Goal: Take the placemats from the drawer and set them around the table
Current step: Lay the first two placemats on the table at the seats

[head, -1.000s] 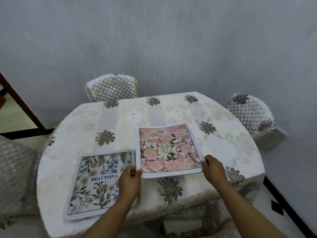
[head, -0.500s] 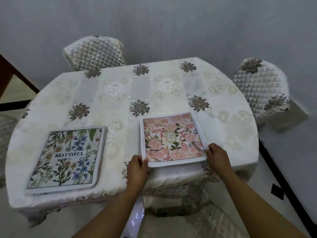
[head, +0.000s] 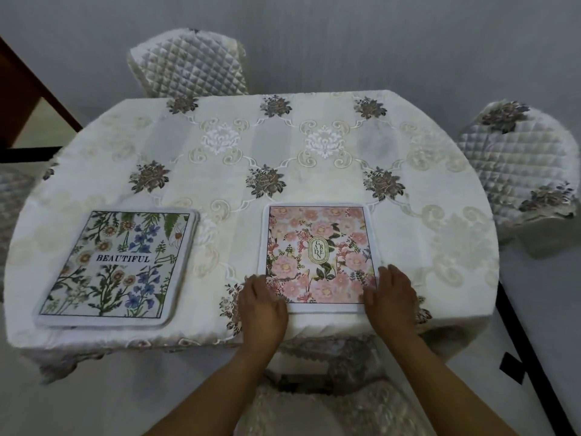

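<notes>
On the table (head: 314, 171), pink placemat (head: 319, 256) now lies flat, nearer its edge.

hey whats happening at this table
A person is laying out placemats on a table with a cream embroidered tablecloth. Both hands, left hand and right hand, rest flat on the near corners of a pink floral "GARDEN" placemat. A blue-and-green floral "BEAUTIFUL" placemat lies to its left, apart.

I am seeing my left hand (head: 262, 305) and right hand (head: 391, 297) lying flat on the near corners of a pink floral placemat (head: 319, 256). A blue-flowered placemat (head: 118, 265) is sitting apart on the tablecloth (head: 283, 146), left.
</notes>
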`<state>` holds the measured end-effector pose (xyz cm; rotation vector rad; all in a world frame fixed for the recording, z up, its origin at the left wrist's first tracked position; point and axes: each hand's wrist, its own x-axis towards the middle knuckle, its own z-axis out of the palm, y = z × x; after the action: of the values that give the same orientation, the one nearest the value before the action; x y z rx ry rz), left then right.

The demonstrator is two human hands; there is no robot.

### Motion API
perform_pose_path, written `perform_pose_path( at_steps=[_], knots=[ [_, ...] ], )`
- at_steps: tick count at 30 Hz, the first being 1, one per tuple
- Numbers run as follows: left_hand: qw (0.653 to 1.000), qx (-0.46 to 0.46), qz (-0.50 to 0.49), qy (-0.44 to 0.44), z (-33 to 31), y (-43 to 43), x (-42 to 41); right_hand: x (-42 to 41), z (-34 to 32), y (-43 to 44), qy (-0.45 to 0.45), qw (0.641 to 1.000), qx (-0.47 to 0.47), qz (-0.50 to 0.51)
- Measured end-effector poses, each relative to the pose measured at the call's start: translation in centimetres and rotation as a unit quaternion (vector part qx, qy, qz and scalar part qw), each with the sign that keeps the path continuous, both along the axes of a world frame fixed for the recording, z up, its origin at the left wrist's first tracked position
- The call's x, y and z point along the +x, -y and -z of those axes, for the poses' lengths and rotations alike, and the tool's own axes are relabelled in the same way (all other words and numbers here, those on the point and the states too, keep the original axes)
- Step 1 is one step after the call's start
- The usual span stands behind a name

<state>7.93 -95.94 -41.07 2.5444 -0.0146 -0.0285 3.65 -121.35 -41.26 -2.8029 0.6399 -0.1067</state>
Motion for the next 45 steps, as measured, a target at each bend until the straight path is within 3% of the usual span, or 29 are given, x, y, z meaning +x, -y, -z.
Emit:
perform_pose_path(
  at_steps=[6, 13, 25, 31, 37, 45],
  knots=[
    [0.979, 0.104, 0.175, -0.018, 2.6, 4.2, 1.4, 4.0, 1.2, -6.2, -0.041, 0.982, 0.023, -0.181],
    [0.95, 0.17, 0.26, 0.007, 3.9, 2.2, 3.0, 3.7, 3.9, -5.6, -0.068, 0.972, -0.015, -0.226],
    [0.951, 0.177, 0.249, -0.046, 3.3, -0.5, 3.9, 2.0, 3.5, -0.4, -0.083, 0.983, 0.027, -0.163],
    [0.946, 0.145, 0.291, 0.018, 2.4, 4.6, 11.9, 10.9, 2.8, -1.9, -0.075, 0.971, 0.036, -0.224],
    [0.914, 0.199, 0.354, -0.001, 4.4, 9.0, 21.1, 20.1, 3.2, -2.8, -0.082, 0.968, 0.025, -0.237],
    [0.922, 0.168, 0.344, 0.049, 4.5, 7.5, 22.2, 21.0, 4.2, 0.0, -0.057, 0.964, 0.003, -0.261]
  ],
)
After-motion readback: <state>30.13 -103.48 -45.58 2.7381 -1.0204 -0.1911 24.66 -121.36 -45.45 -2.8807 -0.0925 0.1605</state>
